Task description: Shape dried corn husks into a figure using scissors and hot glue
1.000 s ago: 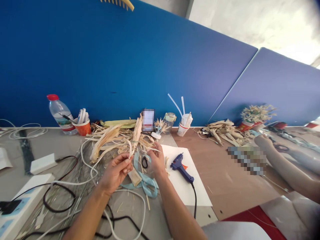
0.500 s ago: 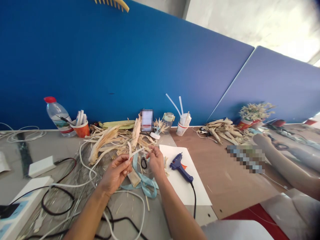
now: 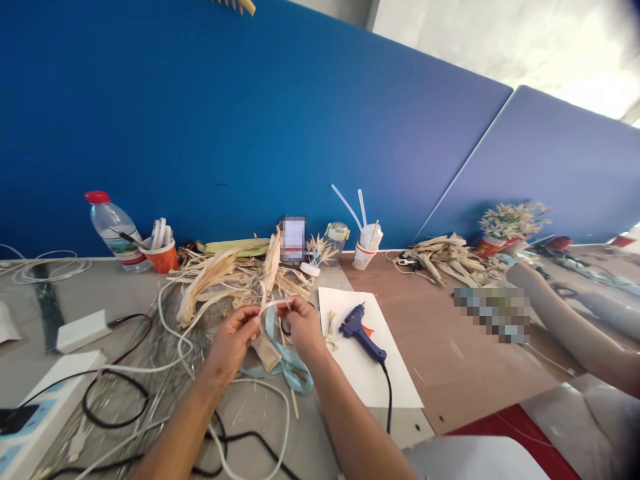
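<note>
A thin pale strip of corn husk (image 3: 276,303) is stretched between my two hands above the table. My left hand (image 3: 237,337) pinches one end between thumb and fingers. My right hand (image 3: 303,325) pinches the other end, its fingertips close to the left ones. Beneath the hands lie a light-blue ribbon (image 3: 299,379) and a beige folded piece (image 3: 267,353). Behind them spreads a heap of dry corn husks (image 3: 213,283). A blue glue gun (image 3: 365,333) rests on a white sheet of paper (image 3: 395,383) right of my right hand.
White and black cables and a power strip (image 3: 63,407) crowd the left side. A plastic bottle (image 3: 117,233), an orange cup (image 3: 163,257), a phone (image 3: 293,238) and a white cup (image 3: 364,255) line the blue partition (image 3: 200,133). A co-worker's arm (image 3: 565,313) reaches in at right.
My right hand has moved left and a little down, nearer my left hand, so the visible strip between them is shorter. The view has shifted slightly.
</note>
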### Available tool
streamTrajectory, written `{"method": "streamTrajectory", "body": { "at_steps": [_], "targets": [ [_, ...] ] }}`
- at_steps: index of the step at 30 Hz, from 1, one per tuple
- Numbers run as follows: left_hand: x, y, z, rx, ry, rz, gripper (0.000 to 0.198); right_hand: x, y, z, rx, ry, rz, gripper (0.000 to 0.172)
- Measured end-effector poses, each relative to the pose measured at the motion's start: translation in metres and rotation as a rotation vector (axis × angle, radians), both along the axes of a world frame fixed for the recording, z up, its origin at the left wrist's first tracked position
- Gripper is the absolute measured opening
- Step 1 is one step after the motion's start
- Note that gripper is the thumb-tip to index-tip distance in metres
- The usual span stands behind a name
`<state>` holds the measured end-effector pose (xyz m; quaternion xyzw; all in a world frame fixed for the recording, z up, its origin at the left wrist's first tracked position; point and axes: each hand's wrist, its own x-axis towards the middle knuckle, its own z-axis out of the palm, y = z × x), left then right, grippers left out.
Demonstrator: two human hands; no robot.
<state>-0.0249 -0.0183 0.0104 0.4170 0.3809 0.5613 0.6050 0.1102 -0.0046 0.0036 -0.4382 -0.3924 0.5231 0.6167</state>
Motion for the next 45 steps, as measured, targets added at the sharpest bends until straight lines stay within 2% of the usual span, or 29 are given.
{"method": "streamTrajectory", "body": {
  "at_steps": [5,11,17,23,32,39,45],
  "targets": [
    [-0.001,0.001,-0.003,0.003,-0.006,0.030,0.021,0.013,0.003,0.003,-0.102,0.245,-0.105,0.013],
    [-0.002,0.001,-0.004,0.025,0.040,0.053,0.020,0.011,-0.001,0.012,-0.140,0.417,0.097,0.019],
    [-0.001,0.000,-0.003,0.006,0.051,0.052,0.019,0.000,-0.010,0.015,-0.092,0.353,0.227,0.014],
    [0.001,-0.001,-0.003,-0.002,0.014,0.038,0.019,-0.002,-0.015,0.017,-0.145,0.323,0.352,0.017],
    [0.002,-0.007,0.008,-0.039,-0.115,-0.128,0.019,0.000,-0.017,0.018,-0.173,0.334,0.573,0.013],
    [0.000,-0.006,0.010,-0.129,-0.153,-0.250,0.023,0.001,-0.016,0.018,-0.203,0.278,0.579,0.015],
    [-0.001,-0.004,0.010,-0.185,-0.147,-0.220,0.017,-0.002,-0.017,0.013,-0.187,0.124,0.515,0.024]
  ]
}}
